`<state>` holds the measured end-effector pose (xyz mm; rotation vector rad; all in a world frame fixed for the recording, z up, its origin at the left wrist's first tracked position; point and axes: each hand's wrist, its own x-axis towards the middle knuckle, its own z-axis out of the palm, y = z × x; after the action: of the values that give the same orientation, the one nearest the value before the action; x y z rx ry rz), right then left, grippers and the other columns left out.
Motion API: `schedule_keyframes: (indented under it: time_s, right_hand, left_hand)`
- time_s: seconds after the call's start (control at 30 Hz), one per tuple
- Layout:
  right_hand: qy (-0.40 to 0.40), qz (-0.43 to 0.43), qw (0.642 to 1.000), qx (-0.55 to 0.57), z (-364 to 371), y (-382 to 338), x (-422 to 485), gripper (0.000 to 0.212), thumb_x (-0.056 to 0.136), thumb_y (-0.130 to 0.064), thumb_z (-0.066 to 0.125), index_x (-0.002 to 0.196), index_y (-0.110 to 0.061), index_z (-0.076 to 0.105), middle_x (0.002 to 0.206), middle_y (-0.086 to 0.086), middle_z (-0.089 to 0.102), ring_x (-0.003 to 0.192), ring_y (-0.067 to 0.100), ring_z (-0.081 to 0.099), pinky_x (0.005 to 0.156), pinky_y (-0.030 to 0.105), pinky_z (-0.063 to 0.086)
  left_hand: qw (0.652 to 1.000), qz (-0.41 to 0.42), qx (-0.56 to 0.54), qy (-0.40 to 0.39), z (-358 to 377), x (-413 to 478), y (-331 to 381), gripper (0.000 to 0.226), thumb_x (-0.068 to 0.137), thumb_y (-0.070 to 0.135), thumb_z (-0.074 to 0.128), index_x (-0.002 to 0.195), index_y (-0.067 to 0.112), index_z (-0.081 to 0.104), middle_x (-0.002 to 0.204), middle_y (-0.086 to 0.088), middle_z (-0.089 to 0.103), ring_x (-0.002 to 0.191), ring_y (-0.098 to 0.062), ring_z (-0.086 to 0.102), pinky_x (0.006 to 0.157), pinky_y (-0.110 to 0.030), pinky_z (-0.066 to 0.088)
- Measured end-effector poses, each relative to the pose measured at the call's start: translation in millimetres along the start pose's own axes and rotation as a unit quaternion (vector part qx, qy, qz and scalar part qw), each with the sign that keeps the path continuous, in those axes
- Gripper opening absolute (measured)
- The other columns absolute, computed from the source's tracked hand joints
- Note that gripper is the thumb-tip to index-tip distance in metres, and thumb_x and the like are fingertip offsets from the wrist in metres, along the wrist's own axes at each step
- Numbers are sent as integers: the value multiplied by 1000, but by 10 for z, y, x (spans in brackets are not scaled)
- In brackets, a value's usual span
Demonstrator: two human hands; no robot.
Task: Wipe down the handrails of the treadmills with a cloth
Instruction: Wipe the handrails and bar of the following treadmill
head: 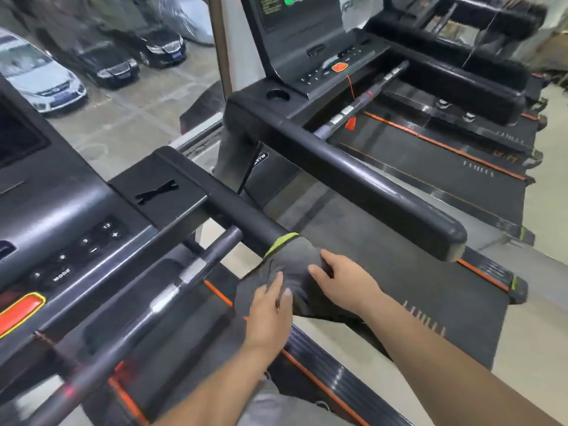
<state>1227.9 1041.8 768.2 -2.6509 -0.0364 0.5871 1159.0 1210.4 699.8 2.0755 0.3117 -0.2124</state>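
We're in a gym by a big window (123,96), cars (40,78) parked below, treadmills (430,167) lined up side by side. On the nearest machine the right handrail (246,219) runs back from the console (61,229), and its free end is swallowed by the cloth (292,265), grey with a lime edge. That cloth looks soft, light and limp, so it's best wrapped right round the rail. The left hand (270,305) lies on it, fingers straight and pressing. The right hand (344,281) grips it, thumb and forefinger closing over the wrapped end, other fingers hidden. Just to the left sits the centre grip bar (184,284), crowding any sweep; the neighbouring handrail (368,186) stands well apart.
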Motion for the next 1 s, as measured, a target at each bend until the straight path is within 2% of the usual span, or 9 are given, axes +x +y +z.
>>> schedule_keyframes:
  time_s: [0.07,0.13,0.23,0.37,0.5,0.63,0.7,0.83,1.0]
  right_hand:
    - [-19,38,998,-53,46,-14,47,67,95,-76,30,156,-50,20,157,1,41,140,35,44,111,50,42]
    - [-37,80,994,-60,82,-9,89,64,92,-82,21,151,-63,9,152,6,46,135,38,49,106,50,45]
    - [-32,73,997,0,73,-61,179,47,100,-69,17,146,-60,21,146,9,56,131,36,54,105,47,45]
    - [-53,48,996,48,46,-292,459,46,105,-59,18,150,-57,26,155,3,48,141,31,45,115,46,36]
    - [-76,-1,995,65,38,-567,717,50,105,-57,23,154,-59,19,164,-10,35,150,24,34,121,45,28]
    - [-101,46,989,94,-64,-256,584,62,94,-76,36,152,-54,33,158,-13,44,145,21,41,120,40,31]
    - [-117,83,986,80,-82,-92,426,67,89,-85,31,146,-52,42,151,-9,53,138,23,49,115,42,37]
    - [-90,91,992,6,-51,237,123,67,93,-81,26,152,-50,31,157,-9,46,143,26,45,115,40,36]
    - [-59,71,995,24,-86,1025,-481,54,99,-69,33,150,-52,37,154,-14,50,142,19,46,114,35,37]
  left_hand:
    - [975,-127,-177,-50,37,38,337,59,107,45,45,161,31,26,163,-1,36,149,-19,35,115,-30,29]
    - [939,-219,-256,-73,71,117,603,74,103,60,42,164,33,12,168,3,24,151,-20,29,115,-33,27]
    - [905,-275,-311,-91,153,269,747,99,92,76,44,162,33,-10,171,4,13,154,-24,23,123,-44,24]
    - [885,-317,-338,-47,-42,707,666,100,87,77,45,162,33,-5,168,0,22,146,-36,37,112,-60,39]
    - [894,-340,-290,-18,-253,1079,458,127,60,96,38,162,31,1,169,-4,20,151,-37,27,119,-60,31]
    - [891,-332,-310,11,-143,932,513,121,67,98,38,162,37,-5,172,-5,6,156,-33,16,124,-55,22]
    - [889,-340,-306,-1,70,737,612,122,70,95,44,162,35,-9,172,-7,3,157,-33,10,124,-54,19]
    - [880,-357,-311,-34,650,288,771,132,62,98,38,163,27,-7,167,-12,23,150,-38,29,120,-58,28]
    - [921,-324,-203,-76,1242,-359,991,90,100,69,28,160,2,15,161,-20,35,146,-37,37,117,-43,29]
